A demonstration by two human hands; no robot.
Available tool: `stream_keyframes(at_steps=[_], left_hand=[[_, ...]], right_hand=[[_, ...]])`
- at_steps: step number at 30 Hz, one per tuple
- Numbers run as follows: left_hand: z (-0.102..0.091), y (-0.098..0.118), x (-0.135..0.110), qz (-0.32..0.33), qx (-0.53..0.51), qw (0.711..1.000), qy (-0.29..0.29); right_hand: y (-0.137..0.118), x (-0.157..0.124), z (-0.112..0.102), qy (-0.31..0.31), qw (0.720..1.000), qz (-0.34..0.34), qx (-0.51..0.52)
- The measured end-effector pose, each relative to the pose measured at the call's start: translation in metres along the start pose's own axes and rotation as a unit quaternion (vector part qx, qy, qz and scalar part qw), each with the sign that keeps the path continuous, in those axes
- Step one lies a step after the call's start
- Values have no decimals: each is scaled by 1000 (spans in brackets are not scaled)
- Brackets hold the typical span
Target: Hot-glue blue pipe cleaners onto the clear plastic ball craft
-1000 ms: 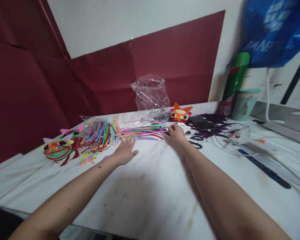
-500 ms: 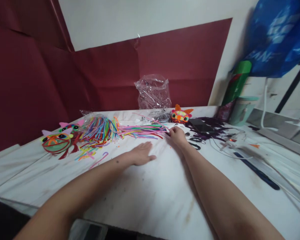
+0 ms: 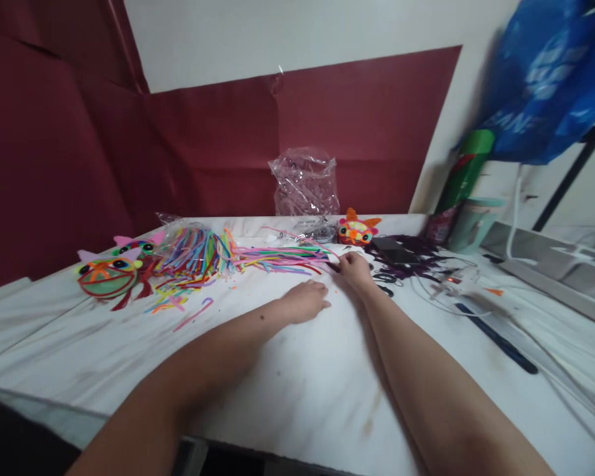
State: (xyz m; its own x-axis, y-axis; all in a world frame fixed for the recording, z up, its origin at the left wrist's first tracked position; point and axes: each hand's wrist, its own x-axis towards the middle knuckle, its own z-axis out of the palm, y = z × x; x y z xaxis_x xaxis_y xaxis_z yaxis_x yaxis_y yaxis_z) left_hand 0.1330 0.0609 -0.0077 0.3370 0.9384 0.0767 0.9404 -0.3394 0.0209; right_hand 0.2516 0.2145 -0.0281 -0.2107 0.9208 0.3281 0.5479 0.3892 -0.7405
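My right hand [image 3: 356,270] is closed at the right end of a bundle of coloured pipe cleaners [image 3: 282,256]. Its fingers pinch at something small and dark by the pipe cleaner ends; what it is I cannot make out. Over the white tabletop, below the bundle, my left hand [image 3: 305,302] is palm down with its fingers loosely bent and the thumb apart, holding nothing. Just beyond my right hand sits an orange and pink animal figure [image 3: 356,231] with black eyes. Black loops [image 3: 383,279] lie right beside my right wrist.
To the left are a thick heap of pipe cleaners [image 3: 198,254] in clear plastic and a green-mouthed animal figure [image 3: 108,277]. A crumpled clear bag [image 3: 305,188] stands behind. At right lie a phone [image 3: 393,250], dark purple strands [image 3: 419,250], cables and a dark blue strip [image 3: 498,340]; a pale green cup [image 3: 475,225] stands behind.
My left hand has moved to the right, closer to my right hand, and its fingers have bent. My right hand stays by the bundle's end, where a dark piece now shows at its fingertips.
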Motion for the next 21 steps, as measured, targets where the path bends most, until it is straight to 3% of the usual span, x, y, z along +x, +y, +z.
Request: stream_keyframes(at_steps=[3, 6, 10, 18, 21], left_hand=[[1, -5, 34, 4, -5, 1000, 15], [5, -4, 50, -1, -9, 1000, 20], [6, 3, 51, -24, 10, 1000, 10], [-18, 18, 47, -45, 62, 996, -46], [-17, 13, 40, -60, 73, 994, -52]], right_hand=[[2, 4, 1, 2, 1000, 2, 7], [3, 8, 5, -2, 1000, -3, 16], [4, 10, 7, -3, 1000, -6, 23], [5, 7, 6, 6, 999, -20, 28], [5, 5, 5, 14, 999, -29, 17]])
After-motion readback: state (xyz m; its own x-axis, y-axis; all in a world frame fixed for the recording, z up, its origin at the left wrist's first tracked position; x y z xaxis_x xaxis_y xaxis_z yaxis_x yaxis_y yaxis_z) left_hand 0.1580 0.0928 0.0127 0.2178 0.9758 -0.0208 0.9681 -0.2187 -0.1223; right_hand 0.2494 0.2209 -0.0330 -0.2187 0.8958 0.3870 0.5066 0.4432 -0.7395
